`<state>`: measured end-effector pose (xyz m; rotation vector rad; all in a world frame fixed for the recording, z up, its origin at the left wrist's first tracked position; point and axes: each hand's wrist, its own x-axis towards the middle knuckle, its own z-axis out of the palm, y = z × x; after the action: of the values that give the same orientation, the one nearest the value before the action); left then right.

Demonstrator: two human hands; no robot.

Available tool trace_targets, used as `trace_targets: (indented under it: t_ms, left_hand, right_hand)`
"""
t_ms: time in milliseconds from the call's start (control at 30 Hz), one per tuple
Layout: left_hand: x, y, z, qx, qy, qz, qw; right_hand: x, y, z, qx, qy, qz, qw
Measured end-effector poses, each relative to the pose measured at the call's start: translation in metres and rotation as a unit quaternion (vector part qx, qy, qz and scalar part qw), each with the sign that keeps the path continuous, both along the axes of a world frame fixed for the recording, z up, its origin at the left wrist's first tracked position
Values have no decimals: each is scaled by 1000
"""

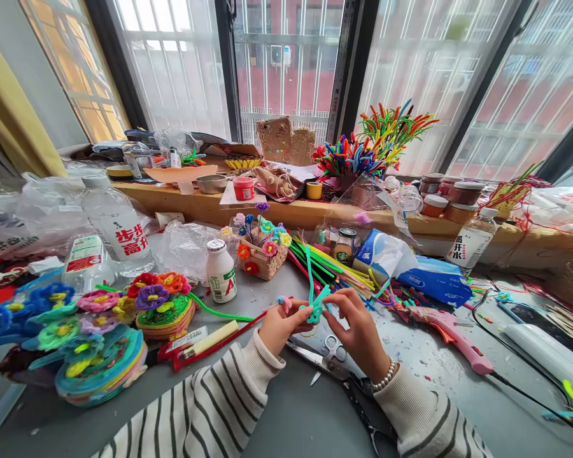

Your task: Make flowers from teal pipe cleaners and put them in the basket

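In the middle of the view I hold a turquoise pipe cleaner piece (316,308), bent into loops, with one long end standing upright. My left hand (284,323) pinches it between thumb and fingers. My right hand (354,327), a beaded bracelet at its wrist, has thumb and fingertips closed at the right side of the same piece. Below the hands lie large scissors (333,367) with black handles and small scissors (335,347) with pale handles. A green pipe cleaner (226,313) stretches across the table to the left.
Pipe cleaner flowers (81,337) crowd the left side. A white bottle (220,271) stands before a flower basket (266,257). Loose pipe cleaners (327,270) lie beyond my hands. A pink glue gun (451,334) with its cord, a blue tissue pack (427,280) and a water bottle (472,242) are on the right.
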<state>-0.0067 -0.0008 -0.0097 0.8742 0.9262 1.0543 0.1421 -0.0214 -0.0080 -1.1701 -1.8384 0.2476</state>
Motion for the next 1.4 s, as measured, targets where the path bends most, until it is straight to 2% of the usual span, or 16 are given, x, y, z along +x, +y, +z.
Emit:
trace_targets:
  t_ms: [100, 167, 367, 500, 567, 633, 700, 800, 900, 967, 1067, 1133, 1200, 1267, 1333, 1400]
  left_hand:
    - [0, 0, -1, 3, 12, -27, 1000]
    - [1, -1, 0, 11, 18, -35, 999]
    - [4, -3, 4, 42, 41, -3, 998]
    - [3, -5, 1, 117, 108, 33, 987]
    - [2, -6, 0, 189, 181, 57, 963]
    - [1, -8, 0, 274, 263, 81, 922]
    - [0, -10, 2, 352, 324, 101, 872]
    - [0, -10, 3, 442, 362, 124, 811]
    - [0, -10, 2, 509, 359, 145, 769]
    - [0, -11, 3, 534, 344, 147, 758]
    - [0, -13, 5, 526, 312, 126, 781]
    - [0, -14, 7, 471, 283, 99, 830]
    - [1, -13, 8, 379, 234, 73, 892]
    - [3, -12, 9, 276, 164, 53, 945]
    - [5, -12, 10, 198, 97, 38, 975]
    - [6, -12, 12, 153, 56, 27, 986]
  right_hand:
    - [0, -2, 0, 76, -103, 3, 992]
    - [0, -3, 0, 102, -136, 0, 986]
    - [1, -4, -1, 123, -164, -11, 979]
    - [-1, -5, 0, 126, -178, -15, 976]
    - [-4, -5, 1, 115, -170, -10, 979]
    - [-7, -7, 2, 87, -133, -6, 987]
    - [-11, -8, 4, 45, -64, -10, 997]
    - [-16, -9, 7, -51, 68, -12, 996]
    - [-16, -7, 7, -179, 212, 15, 961]
    - [-13, -4, 4, -274, 313, 56, 907]
    - [-7, 0, 1, -389, 437, 142, 798]
    - [-4, 1, 1, -417, 472, 190, 753]
    - [-2, 1, 3, -423, 472, 221, 741]
    - [0, 0, 7, -416, 459, 236, 749]
    - [0, -1, 10, -411, 440, 236, 763]
    - [0, -2, 11, -410, 426, 226, 774]
